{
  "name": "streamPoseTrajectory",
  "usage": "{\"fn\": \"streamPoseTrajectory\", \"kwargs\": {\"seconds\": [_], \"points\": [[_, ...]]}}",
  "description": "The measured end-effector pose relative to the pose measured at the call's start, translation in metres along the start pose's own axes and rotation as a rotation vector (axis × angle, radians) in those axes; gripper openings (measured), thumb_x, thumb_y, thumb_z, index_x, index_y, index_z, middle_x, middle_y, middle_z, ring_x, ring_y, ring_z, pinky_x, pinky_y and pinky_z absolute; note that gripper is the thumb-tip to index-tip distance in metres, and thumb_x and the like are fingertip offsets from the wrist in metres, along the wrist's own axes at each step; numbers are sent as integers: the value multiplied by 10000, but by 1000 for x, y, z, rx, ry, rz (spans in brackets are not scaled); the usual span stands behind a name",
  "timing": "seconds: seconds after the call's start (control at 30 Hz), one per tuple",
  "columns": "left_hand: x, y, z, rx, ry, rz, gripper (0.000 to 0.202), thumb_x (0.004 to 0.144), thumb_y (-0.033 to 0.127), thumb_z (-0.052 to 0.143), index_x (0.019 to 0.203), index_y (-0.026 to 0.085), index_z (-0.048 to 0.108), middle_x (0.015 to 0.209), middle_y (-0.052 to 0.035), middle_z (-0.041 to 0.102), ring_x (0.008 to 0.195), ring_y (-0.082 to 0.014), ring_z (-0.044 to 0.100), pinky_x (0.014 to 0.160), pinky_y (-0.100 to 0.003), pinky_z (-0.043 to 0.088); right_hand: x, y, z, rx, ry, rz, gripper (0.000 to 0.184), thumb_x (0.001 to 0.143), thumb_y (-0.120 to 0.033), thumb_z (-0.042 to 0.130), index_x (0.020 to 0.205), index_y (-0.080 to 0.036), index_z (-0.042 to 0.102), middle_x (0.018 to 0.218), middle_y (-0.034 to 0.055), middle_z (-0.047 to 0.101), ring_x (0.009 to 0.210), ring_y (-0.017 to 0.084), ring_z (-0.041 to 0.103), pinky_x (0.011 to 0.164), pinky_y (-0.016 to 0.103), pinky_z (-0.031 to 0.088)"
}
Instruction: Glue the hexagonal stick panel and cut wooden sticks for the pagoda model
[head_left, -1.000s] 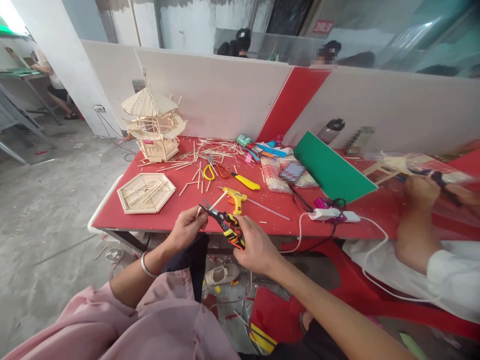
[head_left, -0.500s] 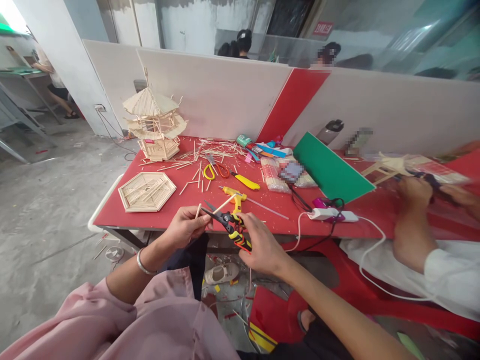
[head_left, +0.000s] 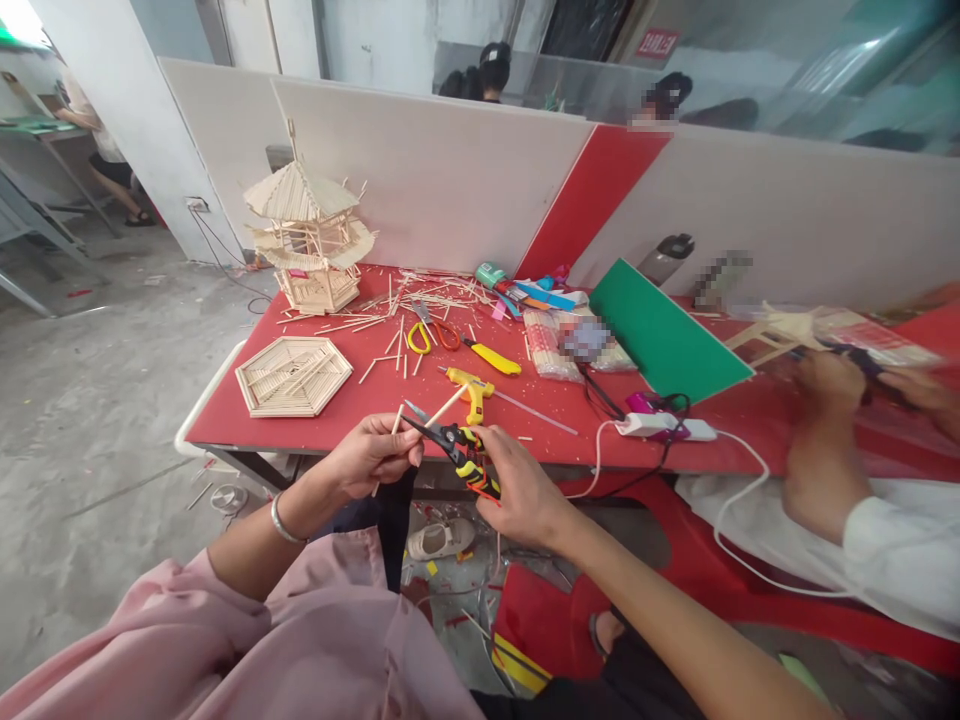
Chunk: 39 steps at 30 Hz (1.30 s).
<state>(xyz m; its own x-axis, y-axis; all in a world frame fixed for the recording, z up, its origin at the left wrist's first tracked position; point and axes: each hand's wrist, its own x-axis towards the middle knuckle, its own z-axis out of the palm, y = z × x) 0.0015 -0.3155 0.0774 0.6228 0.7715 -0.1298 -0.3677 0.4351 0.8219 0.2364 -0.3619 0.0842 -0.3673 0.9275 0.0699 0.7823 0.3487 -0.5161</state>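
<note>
A stick is pinched in the left hand; snips, blades parted, are gripped by the right hand and should be closed squarely.

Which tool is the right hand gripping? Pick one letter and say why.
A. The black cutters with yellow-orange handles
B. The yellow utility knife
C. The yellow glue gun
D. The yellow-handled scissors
A: the right hand grips the black cutters, jaws open by a thin wooden stick pinched in the left hand; the glue gun lies on the red table.
</note>
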Motion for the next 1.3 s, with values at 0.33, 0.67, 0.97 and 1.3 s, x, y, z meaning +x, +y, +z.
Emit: {"fn": "streamPoseTrajectory", "kwargs": {"seconds": [0.33,0.67,0.97,1.3], "points": [[1,6,-10,304,200,103,444,710,526,807,648,118,644,414,77,368,366,-19,253,379,-189,133,3,-8,-4,306,-105,214,580,554,-181,511,1129,-186,584,997,64,649,940,240,603,872,378,485],[12,3,-40,288,285,197,474,681,562,813,731,125,636,492,54,476,388,-24,309,387,-187,176,19,-16,3,905,-432,457,442,496,-238,535,933,-197,589,798,7,565,675,148,511,643,289,443],[35,59,-91,174,539,234,329,773,408,767,870,138,607,560,70,462,373,-25,329,352,-152,190,112,-6,-12,-240,-425,464,108,657,-241,582,759,-204,583,768,97,676,673,226,616,538,281,366],[26,143,-148,448,709,355,166,934,330,585,867,179,565,585,51,472,424,-59,377,413,-187,271,107,17,0,-289,-407,418,395,713,-247,556,1091,-179,651,1055,162,727,924,303,710,701,345,496]]}}
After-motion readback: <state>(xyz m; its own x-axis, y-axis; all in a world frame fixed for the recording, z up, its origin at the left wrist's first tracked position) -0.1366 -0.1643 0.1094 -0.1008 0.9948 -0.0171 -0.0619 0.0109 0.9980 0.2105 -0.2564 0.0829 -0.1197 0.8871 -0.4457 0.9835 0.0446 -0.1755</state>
